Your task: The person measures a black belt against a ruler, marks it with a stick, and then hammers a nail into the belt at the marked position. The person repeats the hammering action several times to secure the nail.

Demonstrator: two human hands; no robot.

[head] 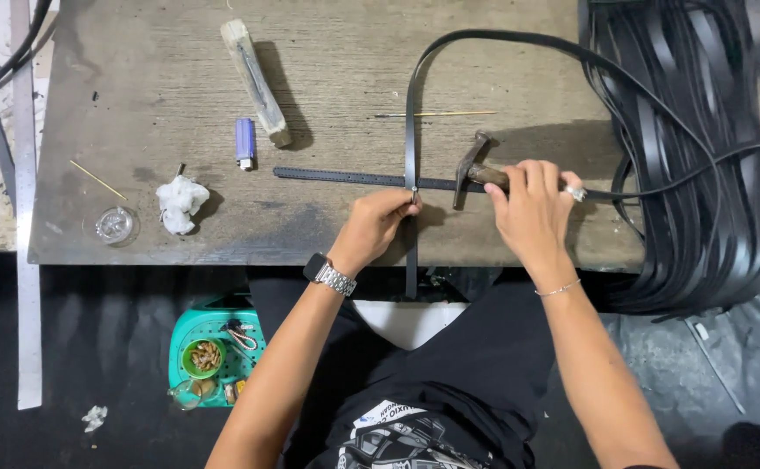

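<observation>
Pinching a small pin where the two black straps (409,178) cross on the worktop (336,78), the left hand (378,224) sits close under the hammer (475,169) clenched in the right hand (532,204) — a glancing blow could catch those fingers.

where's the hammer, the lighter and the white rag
hammer (468,168): head view, on its metal head, by the right hand (532,204).
lighter (245,142): head view, on its blue body.
white rag (179,201): head view, on its crumpled middle.
</observation>
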